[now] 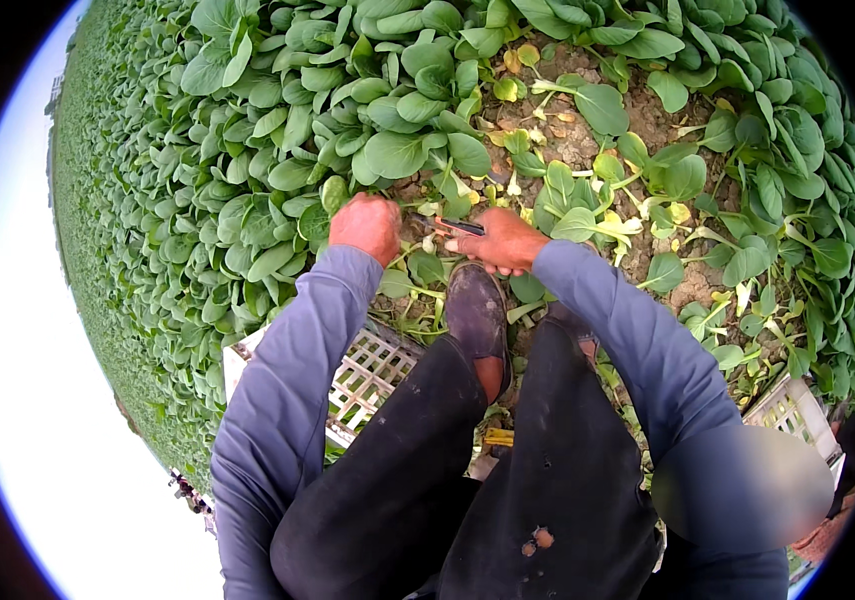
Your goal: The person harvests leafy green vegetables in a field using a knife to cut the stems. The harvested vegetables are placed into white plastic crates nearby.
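Note:
My left hand (366, 225) is closed at the edge of the standing leafy greens (397, 154), its fingers curled under; leaves show beside it, and what it grips is hidden. To its right, my right hand (502, 241) holds pruning shears (459, 226) with orange and black handles, the tip pointing left toward my left hand. Small stems and a pale cut root end (428, 243) lie between the two hands. My dark, soil-marked shoe (477, 309) is just below the right hand.
Cut greens (601, 109) and yellowed leaves lie on cracked soil (570, 146) at the upper right. A white plastic crate (371, 375) stands left of my legs, another crate (791, 409) at the right. Part of another person (821, 536) shows at the right rim.

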Demonstrator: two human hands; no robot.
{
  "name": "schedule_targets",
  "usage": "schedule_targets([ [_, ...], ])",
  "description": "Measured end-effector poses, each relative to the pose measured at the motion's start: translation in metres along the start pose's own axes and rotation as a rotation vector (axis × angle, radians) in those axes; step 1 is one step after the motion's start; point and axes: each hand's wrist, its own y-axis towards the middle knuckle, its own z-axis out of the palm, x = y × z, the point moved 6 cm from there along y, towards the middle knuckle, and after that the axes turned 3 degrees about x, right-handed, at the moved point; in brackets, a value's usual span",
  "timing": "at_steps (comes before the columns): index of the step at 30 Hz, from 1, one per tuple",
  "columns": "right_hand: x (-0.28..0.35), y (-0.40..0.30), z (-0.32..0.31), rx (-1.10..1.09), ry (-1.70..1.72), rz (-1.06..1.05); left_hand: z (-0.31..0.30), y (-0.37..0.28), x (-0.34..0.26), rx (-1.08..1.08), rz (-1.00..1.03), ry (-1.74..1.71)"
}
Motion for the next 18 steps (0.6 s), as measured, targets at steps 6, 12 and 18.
schedule_targets([
  [6,0.026,0.027,0.002,-0.267,-0.236,-0.272,-0.006,0.0,0.047,-0.259,-0.205,-0.174],
  [12,0.045,0.065,0.015,-0.315,-0.361,-0.23,0.0,-0.007,0.056,-0.257,-0.345,-0.173],
  [18,0.054,0.085,0.021,-0.304,-0.365,-0.152,0.015,-0.011,0.058,-0.295,-0.302,-0.065],
])
